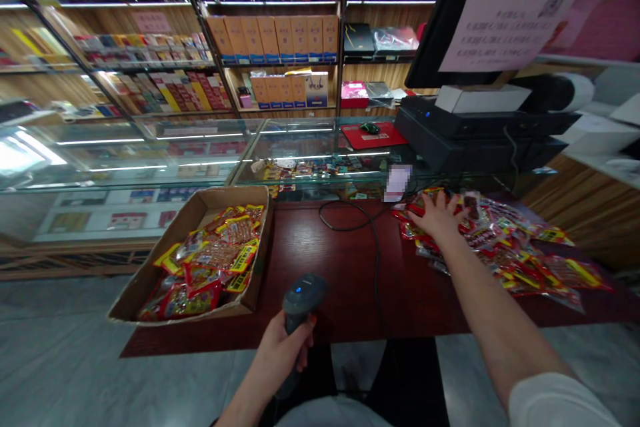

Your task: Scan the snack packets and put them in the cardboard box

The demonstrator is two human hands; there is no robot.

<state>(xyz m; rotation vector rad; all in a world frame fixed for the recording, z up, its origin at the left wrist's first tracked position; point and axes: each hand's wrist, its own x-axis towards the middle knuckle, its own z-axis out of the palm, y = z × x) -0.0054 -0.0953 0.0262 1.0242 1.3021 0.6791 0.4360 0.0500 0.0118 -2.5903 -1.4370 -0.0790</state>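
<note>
My left hand (284, 347) is wrapped round the handle of a dark grey barcode scanner (305, 293), held over the front edge of the brown table (320, 253). Its head points away from me and a small blue light glows on top. My right hand (441, 219) reaches out over a heap of snack packets (520, 250) on the right side of the table, fingers spread and touching the far left part of the heap. The packets are clear, red and yellow. To the left, a cardboard box (265, 227) holds more red and yellow snack packets (215, 257).
A black cable (376, 260) loops across the table. Behind it stands a glass display counter (300, 140) with a mouse (370, 127) on a red mat (350, 137). A monitor (435, 33) with a pink notice (510, 20) rises at right. Stocked shelves (280, 3) line the wall.
</note>
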